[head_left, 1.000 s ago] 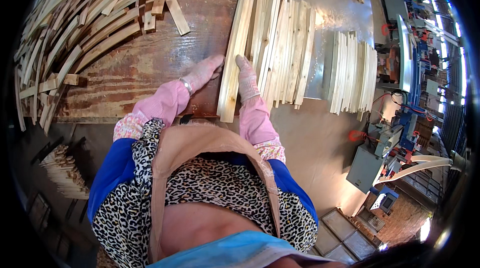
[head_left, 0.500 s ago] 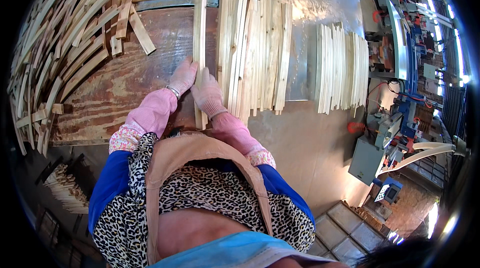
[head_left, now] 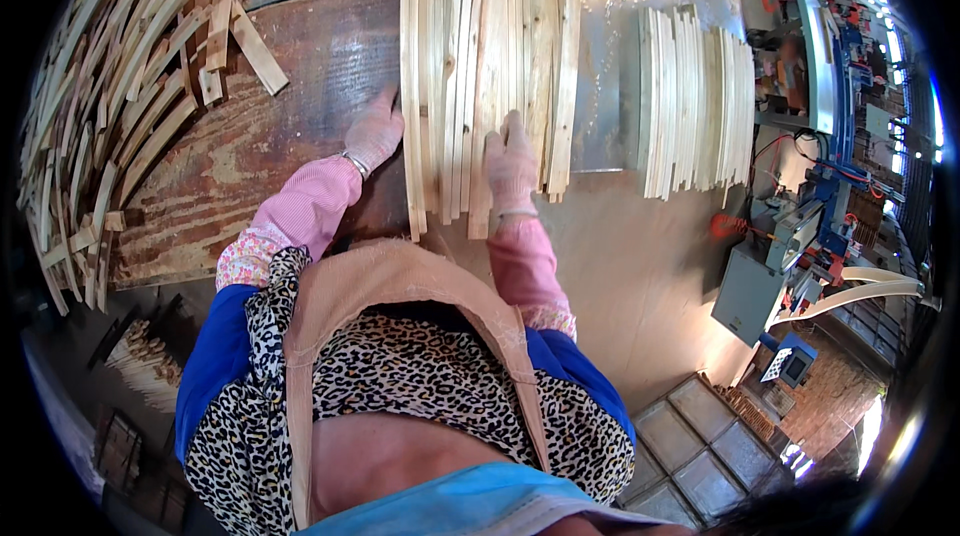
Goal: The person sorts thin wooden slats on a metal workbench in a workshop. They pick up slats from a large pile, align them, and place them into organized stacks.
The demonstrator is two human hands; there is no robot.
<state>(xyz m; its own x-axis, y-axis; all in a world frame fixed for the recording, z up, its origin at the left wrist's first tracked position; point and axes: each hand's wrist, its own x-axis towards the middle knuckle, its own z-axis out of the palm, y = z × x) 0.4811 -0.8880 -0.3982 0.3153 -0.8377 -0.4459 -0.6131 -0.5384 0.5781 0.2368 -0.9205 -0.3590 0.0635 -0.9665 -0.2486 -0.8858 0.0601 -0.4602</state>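
Observation:
A row of pale wooden strips (head_left: 462, 86) lies side by side before me, their near ends uneven. My left hand (head_left: 374, 131), in a light glove, lies against the left edge of the outermost strip (head_left: 411, 96), fingers stretched along it. On top of the row, right of its middle, rests my right hand (head_left: 511, 166), also gloved, with thumb and fingers apart. Neither hand is closed round a strip. The left fingertips are partly hidden at the strip's edge.
A heap of loose wooden strips (head_left: 130, 86) covers the left of the brown wooden board (head_left: 240, 166). Another row of strips (head_left: 690, 101) lies to the right on the metal surface (head_left: 605, 66). Machines with red hoses (head_left: 728, 226) stand beyond. Bundled strips (head_left: 145, 366) sit low at left.
The separate strip that both hands held has moved right against the row. My right hand has let go and shifted right onto the row; my left hand stays at the strip's left edge.

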